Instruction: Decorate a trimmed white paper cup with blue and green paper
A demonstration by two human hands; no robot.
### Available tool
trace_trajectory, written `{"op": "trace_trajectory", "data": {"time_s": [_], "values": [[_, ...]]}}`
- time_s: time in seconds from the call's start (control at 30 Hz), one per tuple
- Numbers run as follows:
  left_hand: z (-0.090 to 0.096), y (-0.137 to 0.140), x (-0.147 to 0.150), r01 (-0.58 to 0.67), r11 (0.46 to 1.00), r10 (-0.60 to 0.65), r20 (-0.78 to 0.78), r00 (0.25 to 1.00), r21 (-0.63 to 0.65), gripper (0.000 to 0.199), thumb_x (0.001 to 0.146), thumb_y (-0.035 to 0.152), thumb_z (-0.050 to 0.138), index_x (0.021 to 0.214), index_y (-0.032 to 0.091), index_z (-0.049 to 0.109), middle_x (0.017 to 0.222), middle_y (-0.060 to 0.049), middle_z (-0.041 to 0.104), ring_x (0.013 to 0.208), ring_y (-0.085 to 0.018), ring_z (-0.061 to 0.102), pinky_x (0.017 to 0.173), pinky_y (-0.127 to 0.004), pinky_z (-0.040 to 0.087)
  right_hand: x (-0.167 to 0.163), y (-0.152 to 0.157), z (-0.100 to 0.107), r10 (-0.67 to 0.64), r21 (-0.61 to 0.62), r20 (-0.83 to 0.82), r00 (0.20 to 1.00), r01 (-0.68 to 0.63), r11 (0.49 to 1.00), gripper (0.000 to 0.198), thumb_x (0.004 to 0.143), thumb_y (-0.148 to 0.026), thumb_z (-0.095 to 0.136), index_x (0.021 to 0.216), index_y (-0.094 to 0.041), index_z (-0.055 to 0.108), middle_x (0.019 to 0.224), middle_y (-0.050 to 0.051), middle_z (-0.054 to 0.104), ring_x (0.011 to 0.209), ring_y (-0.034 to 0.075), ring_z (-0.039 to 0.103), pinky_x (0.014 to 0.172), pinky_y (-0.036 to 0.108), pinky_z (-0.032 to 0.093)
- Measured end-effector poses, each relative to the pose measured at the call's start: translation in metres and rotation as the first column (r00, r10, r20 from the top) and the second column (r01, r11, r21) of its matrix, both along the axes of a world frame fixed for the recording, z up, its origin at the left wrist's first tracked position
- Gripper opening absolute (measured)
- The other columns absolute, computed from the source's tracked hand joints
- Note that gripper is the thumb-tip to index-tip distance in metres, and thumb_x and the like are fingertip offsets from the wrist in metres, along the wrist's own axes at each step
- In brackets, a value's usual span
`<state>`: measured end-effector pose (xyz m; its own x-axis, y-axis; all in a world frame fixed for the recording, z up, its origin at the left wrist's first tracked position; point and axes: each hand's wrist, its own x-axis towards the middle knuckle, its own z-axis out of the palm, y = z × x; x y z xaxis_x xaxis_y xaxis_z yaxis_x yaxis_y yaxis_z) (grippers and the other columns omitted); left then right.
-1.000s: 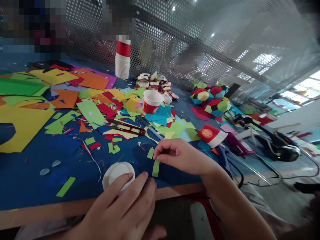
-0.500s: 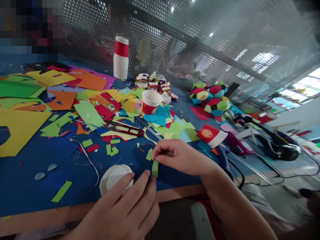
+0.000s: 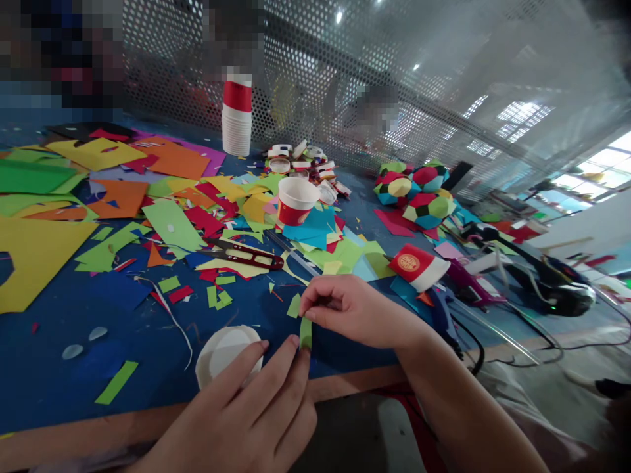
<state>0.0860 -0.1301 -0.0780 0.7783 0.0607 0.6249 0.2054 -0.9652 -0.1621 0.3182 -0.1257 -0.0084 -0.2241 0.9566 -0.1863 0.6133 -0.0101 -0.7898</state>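
A short green paper strip [image 3: 305, 334] runs between my two hands near the table's front edge. Its upper end sits in the pinch of my right hand [image 3: 352, 309]. My left hand [image 3: 256, 407] lies with fingers stretched out, fingertips at the strip's lower end. Under its index finger is a round white piece [image 3: 221, 351], like a cut cup bottom, partly covered by the hand. Just left of my right fingertips lies a small light-green scrap [image 3: 294, 306]. Another green strip [image 3: 117, 382] is on the blue table [image 3: 162, 368] further left.
Dark red thread snips [image 3: 246, 253] lie among coloured paper scraps. Behind them stands a paper cup [image 3: 297, 200], with a cup stack [image 3: 236, 121] farther back. To the right are a tipped cup [image 3: 419, 267], glue guns [image 3: 470, 284] with cables, and coloured paper balls [image 3: 428, 209].
The hands keep almost the same pose on the green strip. The view has shifted slightly, so things on the left appear a little further left.
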Motion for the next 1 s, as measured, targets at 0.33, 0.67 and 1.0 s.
{"op": "trace_trajectory", "data": {"time_s": [0.33, 0.67, 1.0], "values": [[0.006, -0.003, 0.000, -0.036, 0.996, 0.036, -0.009, 0.999, -0.085, 0.033, 0.105, 0.017, 0.038, 0.106, 0.023, 0.071, 0.124, -0.002, 0.076, 0.126, -0.023, 0.055, 0.105, -0.041, 0.037, 0.000, -0.002, 0.002, 0.011, 0.023, 0.003, 1.000, -0.011, 1.000, 0.011, 0.086, -0.018, 0.060, 0.086, -0.019, 0.070, 0.083, 0.003, 0.073, 0.075, 0.015, 0.065, 0.070, 0.027, 0.052], [0.010, -0.001, 0.002, -0.055, 0.990, 0.056, 0.000, 0.998, -0.126, 0.037, 0.107, 0.017, 0.034, 0.103, 0.024, 0.069, 0.122, -0.002, 0.077, 0.127, -0.022, 0.054, 0.107, -0.039, 0.035, -0.001, -0.002, 0.001, 0.003, 0.040, 0.015, 1.000, -0.004, 0.999, 0.013, 0.085, -0.013, 0.060, 0.086, -0.020, 0.070, 0.084, 0.001, 0.074, 0.076, 0.015, 0.066, 0.071, 0.026, 0.052], [0.008, 0.001, 0.007, -0.046, 0.990, 0.054, 0.055, 0.997, -0.131, 0.046, 0.107, 0.013, 0.030, 0.096, 0.024, 0.073, 0.110, 0.000, 0.080, 0.112, -0.022, 0.058, 0.103, -0.037, 0.037, -0.001, -0.001, 0.000, 0.009, 0.048, 0.030, 1.000, -0.011, 0.999, 0.013, 0.085, -0.015, 0.059, 0.087, -0.019, 0.071, 0.085, 0.003, 0.074, 0.075, 0.015, 0.066, 0.070, 0.027, 0.052]]}}
